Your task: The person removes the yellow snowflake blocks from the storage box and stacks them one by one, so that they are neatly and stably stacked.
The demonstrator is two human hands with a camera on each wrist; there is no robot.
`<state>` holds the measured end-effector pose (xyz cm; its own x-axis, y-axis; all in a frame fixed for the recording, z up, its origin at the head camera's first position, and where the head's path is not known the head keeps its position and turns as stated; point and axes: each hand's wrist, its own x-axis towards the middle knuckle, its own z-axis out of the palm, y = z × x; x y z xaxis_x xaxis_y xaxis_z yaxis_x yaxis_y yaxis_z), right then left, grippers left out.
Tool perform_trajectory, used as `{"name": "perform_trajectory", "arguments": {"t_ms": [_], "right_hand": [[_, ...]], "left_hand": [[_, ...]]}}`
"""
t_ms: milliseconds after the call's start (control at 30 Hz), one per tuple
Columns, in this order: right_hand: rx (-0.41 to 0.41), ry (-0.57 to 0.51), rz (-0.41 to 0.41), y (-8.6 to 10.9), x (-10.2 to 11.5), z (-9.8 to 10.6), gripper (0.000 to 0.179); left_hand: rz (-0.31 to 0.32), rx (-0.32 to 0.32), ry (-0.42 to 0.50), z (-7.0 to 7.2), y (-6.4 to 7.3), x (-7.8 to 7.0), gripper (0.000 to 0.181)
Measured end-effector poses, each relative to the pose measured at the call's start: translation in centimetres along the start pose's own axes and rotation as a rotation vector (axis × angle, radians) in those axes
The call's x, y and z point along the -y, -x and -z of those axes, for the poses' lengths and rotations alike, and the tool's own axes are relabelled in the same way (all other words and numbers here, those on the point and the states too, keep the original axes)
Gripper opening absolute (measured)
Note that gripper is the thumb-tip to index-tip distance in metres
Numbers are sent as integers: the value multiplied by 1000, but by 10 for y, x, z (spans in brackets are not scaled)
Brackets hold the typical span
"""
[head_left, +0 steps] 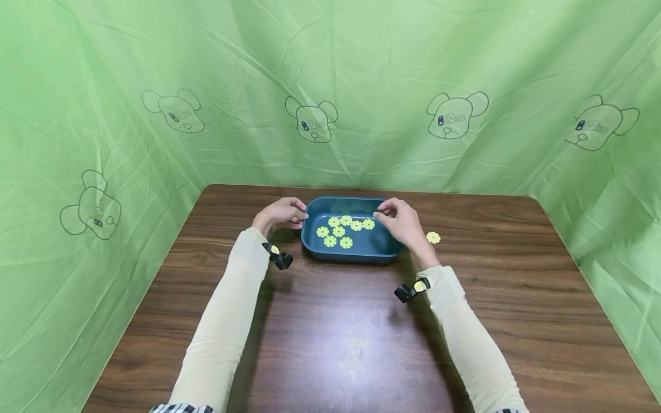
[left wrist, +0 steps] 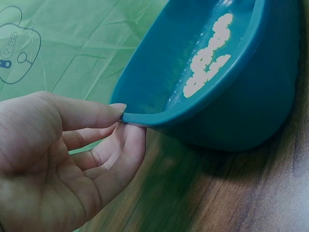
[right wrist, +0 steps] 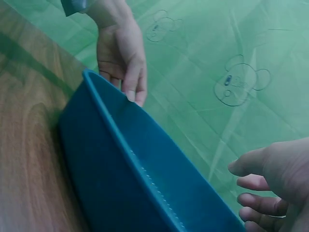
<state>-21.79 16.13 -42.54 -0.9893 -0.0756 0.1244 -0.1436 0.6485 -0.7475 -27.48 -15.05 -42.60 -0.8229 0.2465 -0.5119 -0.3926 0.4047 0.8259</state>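
Observation:
A dark blue plastic basin [head_left: 356, 257] with rounded corners stands on the table. Several flat yellow notched discs [head_left: 346, 243], flower-like in outline, lie on its floor; they look whitish in the left wrist view. My left hand [head_left: 283, 213] pinches the left rim, thumb [left wrist: 118, 107] on top and fingers beneath. At the basin's right end is my right hand [head_left: 404, 222], holding nothing. Its thumb and loosely bent fingers [right wrist: 260, 203] stand apart, and a gap shows between them and the rim in the right wrist view.
A single yellow disc [head_left: 432, 237] lies on the brown wooden table [head_left: 516, 275], right of the right hand. Green cloth [head_left: 372, 69] with printed mouse-like heads hangs behind the table and at both sides. Each wrist wears a small black camera mount [head_left: 279, 256].

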Motion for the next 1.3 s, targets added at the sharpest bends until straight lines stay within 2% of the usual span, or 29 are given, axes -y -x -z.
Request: {"name": "perform_trajectory", "arguments": {"t_ms": [200,600,867,1133,1300], "right_hand": [[50,-16,-15,0,2,-17,22],[164,47,-14,-4,0,-45,29],[262,80,-42,-9,-1,-55,28],[387,108,-38,-14,2,-64,19],[442,186,-16,-16,5,-69,23]], "left_hand": [[3,1,7,0,0,0,31],[3,1,2,0,0,1,31],[1,-2,5,0,-2,2,30],[0,8,21,1,-3,2,29],[-5,12,19,1,-2,2,30]]}}
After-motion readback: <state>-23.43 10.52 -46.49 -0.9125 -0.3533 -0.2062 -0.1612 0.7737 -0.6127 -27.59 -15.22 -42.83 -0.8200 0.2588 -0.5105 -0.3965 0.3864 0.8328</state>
